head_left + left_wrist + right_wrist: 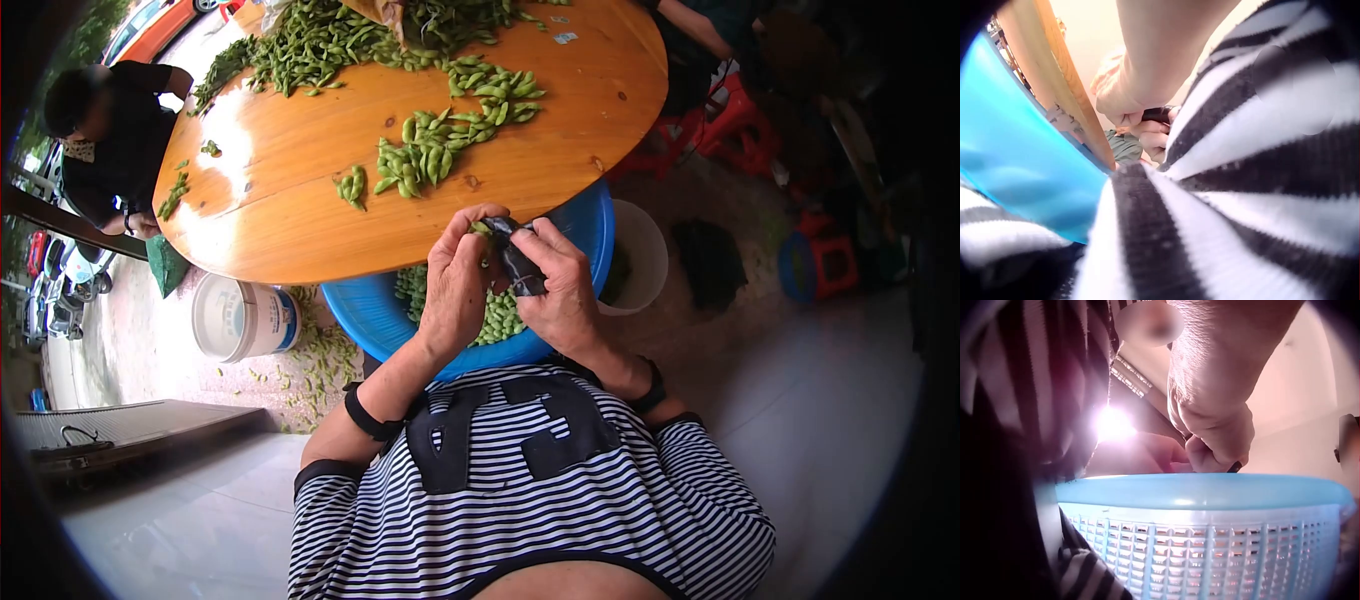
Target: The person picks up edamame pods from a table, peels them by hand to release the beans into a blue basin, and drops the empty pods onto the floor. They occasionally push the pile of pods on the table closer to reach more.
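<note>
Both hands meet in front of the table edge, above a blue plastic basket (350, 310) with shelled green soybeans (500, 318) in it. My left hand (457, 280) has its fingers curled, with a small green pod (481, 228) at the fingertips. A dark, glossy, floppy thing (518, 262) hangs between the hands; my right hand (560, 290) pinches it. What it is I cannot tell. In the right wrist view the right hand (1219, 440) shows above the basket's rim (1210, 490), a dark bit at its fingertips.
Edamame pods (430, 150) lie on the wooden table (300, 200), with a large heap (320, 50) at the back. A white bucket (225, 320) stands on the left, scattered pods (320, 370) beside it. A person (115, 130) sits at the far left; red stools (735, 130) stand right.
</note>
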`<state>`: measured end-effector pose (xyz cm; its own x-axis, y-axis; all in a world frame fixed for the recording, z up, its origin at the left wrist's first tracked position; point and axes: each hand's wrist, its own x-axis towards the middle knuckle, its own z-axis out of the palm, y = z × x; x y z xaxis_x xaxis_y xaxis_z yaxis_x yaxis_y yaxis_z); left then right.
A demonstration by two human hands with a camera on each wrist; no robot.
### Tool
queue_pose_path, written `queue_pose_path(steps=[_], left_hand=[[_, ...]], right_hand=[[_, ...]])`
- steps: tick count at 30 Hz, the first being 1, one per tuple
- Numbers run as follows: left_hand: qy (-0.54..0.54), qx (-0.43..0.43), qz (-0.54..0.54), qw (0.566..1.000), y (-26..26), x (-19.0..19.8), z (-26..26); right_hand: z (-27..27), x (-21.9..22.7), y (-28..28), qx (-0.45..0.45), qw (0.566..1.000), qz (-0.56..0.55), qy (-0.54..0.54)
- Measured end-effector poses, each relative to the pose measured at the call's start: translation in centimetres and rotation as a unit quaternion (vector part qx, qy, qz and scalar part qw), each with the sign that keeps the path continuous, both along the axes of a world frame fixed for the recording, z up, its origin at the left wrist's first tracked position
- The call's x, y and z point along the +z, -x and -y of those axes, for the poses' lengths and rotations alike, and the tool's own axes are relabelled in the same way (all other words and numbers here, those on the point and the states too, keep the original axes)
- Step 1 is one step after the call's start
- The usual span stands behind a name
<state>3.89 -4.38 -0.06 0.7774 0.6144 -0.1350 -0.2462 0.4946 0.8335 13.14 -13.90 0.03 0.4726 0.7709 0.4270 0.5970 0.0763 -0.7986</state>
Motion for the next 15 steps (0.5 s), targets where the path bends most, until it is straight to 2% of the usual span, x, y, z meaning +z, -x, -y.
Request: queue_pose_path(steps=[5, 7, 8, 10, 11, 12, 13, 14, 15], left_hand=[[0.022, -0.031, 0.022, 0.999, 0.1, -0.5, -0.2], [0.046, -0.039, 0.038, 0.997, 0.2, -0.6, -0.2], [0.027, -0.062, 0.031, 0.997, 0.4, -0.8, -0.4], [0.006, -0.084, 0.024, 0.996, 0.8, -1.0, -0.6], [-0.043, -0.093, 0.012, 0.995, 1.1, -1.1, -0.6], [-0.091, -0.102, 0.000, 0.991, 1.4, -1.1, -0.7], [-0.144, -0.148, -0.015, 0.978, 1.8, -1.5, -1.4], [-0.145, -0.147, -0.015, 0.978, 2.3, -1.4, -2.0], [-0.290, -0.190, -0.055, 0.936, 2.8, -1.0, -2.6]], right_hand=[[0.0, -0.1, -0.3, 0.008, 1.000, -0.019, -0.002], [0.0, -0.5, -0.9, 0.032, 0.994, -0.108, -0.018], [0.3, -0.3, -1.1, 0.033, 0.994, -0.107, -0.019], [0.9, 0.2, -1.9, 0.045, 0.965, -0.254, 0.033], [1.3, 0.4, -2.3, 0.061, 0.948, -0.312, 0.026], [2.1, -0.2, -3.3, 0.095, 0.906, -0.412, 0.007], [2.6, 0.0, -3.9, 0.081, 0.890, -0.447, -0.031], [3.2, 0.4, -4.5, 0.067, 0.872, -0.480, -0.067], [4.5, 0.5, -6.0, 0.060, 0.880, -0.466, -0.078]])
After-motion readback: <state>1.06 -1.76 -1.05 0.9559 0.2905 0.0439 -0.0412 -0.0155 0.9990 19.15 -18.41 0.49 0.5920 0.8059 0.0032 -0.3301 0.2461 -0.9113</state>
